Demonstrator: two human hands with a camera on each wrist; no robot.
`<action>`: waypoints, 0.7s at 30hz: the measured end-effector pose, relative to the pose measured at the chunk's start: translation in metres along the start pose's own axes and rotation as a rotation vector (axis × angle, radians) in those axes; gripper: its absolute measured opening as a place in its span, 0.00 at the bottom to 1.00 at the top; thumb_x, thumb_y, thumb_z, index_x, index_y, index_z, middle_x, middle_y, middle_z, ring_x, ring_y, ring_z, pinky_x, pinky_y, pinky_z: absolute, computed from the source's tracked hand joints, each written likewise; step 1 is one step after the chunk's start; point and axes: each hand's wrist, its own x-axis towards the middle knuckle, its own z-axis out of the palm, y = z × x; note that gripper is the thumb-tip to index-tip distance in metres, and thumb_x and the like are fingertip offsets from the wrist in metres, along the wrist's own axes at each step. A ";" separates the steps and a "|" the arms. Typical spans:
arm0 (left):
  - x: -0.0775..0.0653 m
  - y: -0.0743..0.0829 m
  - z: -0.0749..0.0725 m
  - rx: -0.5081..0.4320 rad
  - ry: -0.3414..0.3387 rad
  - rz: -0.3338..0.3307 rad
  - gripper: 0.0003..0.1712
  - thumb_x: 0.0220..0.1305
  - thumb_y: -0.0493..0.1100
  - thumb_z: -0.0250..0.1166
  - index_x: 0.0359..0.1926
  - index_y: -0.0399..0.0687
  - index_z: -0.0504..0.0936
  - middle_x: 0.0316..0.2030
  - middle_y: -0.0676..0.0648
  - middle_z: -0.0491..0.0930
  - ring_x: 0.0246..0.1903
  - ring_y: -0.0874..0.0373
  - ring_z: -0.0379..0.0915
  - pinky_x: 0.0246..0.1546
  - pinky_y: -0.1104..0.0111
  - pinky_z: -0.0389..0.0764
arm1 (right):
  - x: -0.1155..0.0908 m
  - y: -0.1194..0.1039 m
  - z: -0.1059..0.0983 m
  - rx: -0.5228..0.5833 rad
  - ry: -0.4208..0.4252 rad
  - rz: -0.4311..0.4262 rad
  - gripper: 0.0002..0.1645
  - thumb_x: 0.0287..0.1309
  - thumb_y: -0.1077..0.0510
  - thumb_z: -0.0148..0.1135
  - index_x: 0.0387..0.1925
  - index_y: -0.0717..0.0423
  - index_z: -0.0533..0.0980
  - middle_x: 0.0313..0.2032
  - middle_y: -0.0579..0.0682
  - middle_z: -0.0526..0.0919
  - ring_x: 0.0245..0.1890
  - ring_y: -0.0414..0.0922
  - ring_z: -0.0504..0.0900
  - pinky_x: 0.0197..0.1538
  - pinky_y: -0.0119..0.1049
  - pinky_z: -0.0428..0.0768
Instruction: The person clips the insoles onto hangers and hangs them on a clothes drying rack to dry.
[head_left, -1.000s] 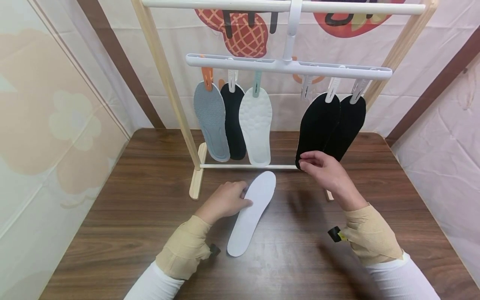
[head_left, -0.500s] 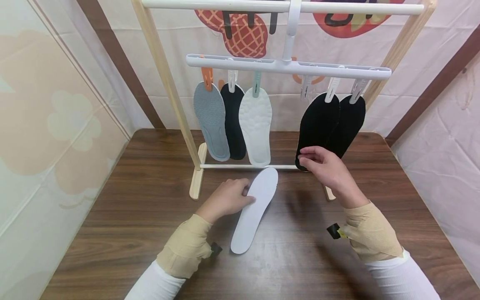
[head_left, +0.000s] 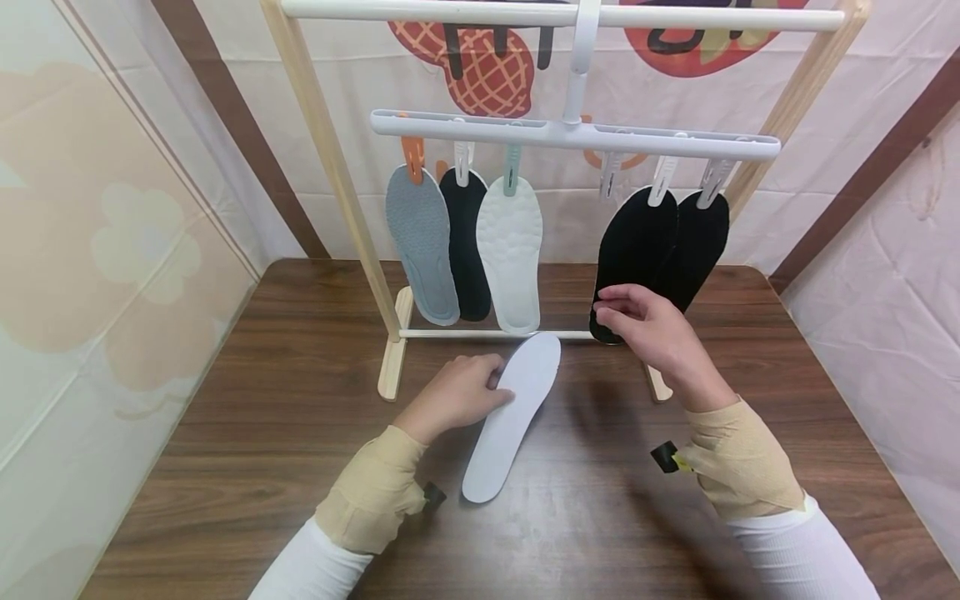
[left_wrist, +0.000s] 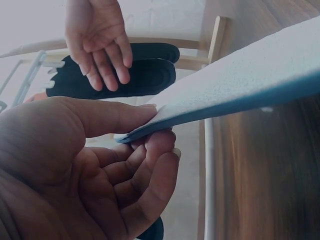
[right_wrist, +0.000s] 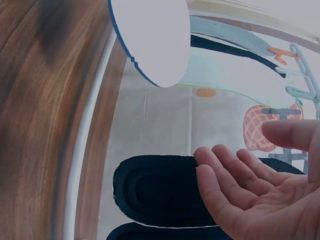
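My left hand (head_left: 461,396) pinches one long edge of a white insole (head_left: 510,425), thumb on its upper face and fingers beneath. In the left wrist view this insole (left_wrist: 240,82) shows a blue edge along its underside. My right hand (head_left: 652,333) is in front of a black insole (head_left: 633,237) and holds nothing; its fingers (right_wrist: 220,185) are relaxed and slightly bent, the thumb apart. Whether they touch the black insole cannot be told. A second black insole (head_left: 701,246) hangs just behind to the right.
A pale hanger (head_left: 480,127) hangs from a wooden rack (head_left: 322,150) on the table (head_left: 247,467). Its clips hold a grey insole (head_left: 420,242), a dark insole (head_left: 468,250) and a bumpy white insole (head_left: 510,250) on the left. One clip (head_left: 609,175) right of centre holds nothing.
My left hand has shifted slightly right and away from me with the white insole. My right hand has risen a little in front of the black insole, its thumb and fingers spreading slightly apart.
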 end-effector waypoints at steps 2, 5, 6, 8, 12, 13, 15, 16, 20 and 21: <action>0.000 0.001 0.000 0.000 0.001 0.001 0.11 0.64 0.46 0.70 0.37 0.46 0.77 0.23 0.52 0.69 0.25 0.56 0.67 0.26 0.67 0.65 | 0.000 -0.001 0.000 -0.001 0.001 0.001 0.26 0.72 0.54 0.59 0.65 0.60 0.71 0.59 0.59 0.80 0.59 0.49 0.78 0.58 0.36 0.73; 0.001 0.001 -0.001 0.004 0.004 0.006 0.12 0.64 0.46 0.70 0.34 0.47 0.76 0.23 0.52 0.68 0.25 0.56 0.67 0.26 0.67 0.65 | 0.001 -0.004 0.000 -0.009 0.007 0.007 0.25 0.72 0.53 0.59 0.65 0.60 0.71 0.59 0.59 0.80 0.59 0.49 0.78 0.58 0.39 0.72; 0.001 0.002 -0.001 0.005 0.006 0.008 0.12 0.64 0.46 0.70 0.33 0.47 0.75 0.23 0.52 0.68 0.25 0.56 0.67 0.26 0.67 0.64 | 0.001 -0.004 0.000 -0.011 0.011 0.007 0.25 0.72 0.53 0.59 0.65 0.60 0.71 0.59 0.60 0.80 0.58 0.49 0.78 0.58 0.39 0.72; 0.001 0.002 -0.001 0.009 0.009 0.013 0.13 0.64 0.46 0.70 0.32 0.48 0.74 0.22 0.53 0.67 0.25 0.56 0.66 0.26 0.67 0.64 | 0.002 -0.005 0.000 -0.017 0.017 0.005 0.25 0.72 0.53 0.59 0.65 0.60 0.71 0.59 0.60 0.80 0.58 0.49 0.78 0.57 0.38 0.72; 0.002 0.002 -0.002 0.006 0.016 0.024 0.14 0.64 0.46 0.70 0.30 0.48 0.73 0.22 0.53 0.66 0.24 0.56 0.65 0.25 0.67 0.63 | 0.003 -0.009 0.000 -0.020 0.023 -0.006 0.25 0.72 0.54 0.59 0.65 0.61 0.71 0.59 0.60 0.80 0.58 0.49 0.78 0.56 0.36 0.72; 0.002 0.002 -0.003 0.010 0.018 0.028 0.15 0.64 0.46 0.70 0.30 0.48 0.72 0.21 0.53 0.66 0.24 0.57 0.65 0.25 0.67 0.63 | 0.003 -0.009 0.000 -0.019 0.023 -0.007 0.25 0.72 0.54 0.59 0.65 0.61 0.71 0.59 0.61 0.79 0.58 0.49 0.78 0.56 0.35 0.72; 0.002 0.002 -0.003 0.015 0.022 0.036 0.15 0.64 0.46 0.70 0.29 0.48 0.72 0.21 0.53 0.65 0.24 0.57 0.65 0.25 0.67 0.63 | 0.003 -0.011 -0.001 -0.019 0.027 -0.013 0.25 0.72 0.55 0.58 0.65 0.61 0.71 0.59 0.61 0.79 0.58 0.49 0.78 0.57 0.34 0.73; 0.003 0.002 -0.003 0.016 0.023 0.040 0.15 0.64 0.46 0.70 0.29 0.48 0.72 0.21 0.53 0.65 0.24 0.57 0.65 0.25 0.67 0.63 | 0.004 -0.012 -0.001 -0.018 0.028 -0.016 0.25 0.72 0.55 0.58 0.65 0.61 0.71 0.59 0.62 0.79 0.57 0.48 0.78 0.56 0.33 0.73; 0.003 0.002 -0.003 0.013 0.024 0.049 0.16 0.64 0.46 0.70 0.28 0.48 0.71 0.21 0.54 0.65 0.24 0.58 0.64 0.25 0.68 0.63 | 0.005 -0.015 -0.002 -0.012 0.038 -0.024 0.24 0.72 0.56 0.58 0.64 0.61 0.72 0.58 0.61 0.80 0.53 0.41 0.80 0.54 0.29 0.74; 0.003 0.002 -0.003 0.008 0.025 0.050 0.16 0.65 0.46 0.70 0.28 0.48 0.71 0.21 0.54 0.64 0.23 0.58 0.64 0.25 0.68 0.62 | 0.006 -0.015 -0.002 -0.009 0.039 -0.027 0.24 0.72 0.56 0.58 0.64 0.62 0.72 0.58 0.61 0.80 0.51 0.39 0.80 0.53 0.28 0.75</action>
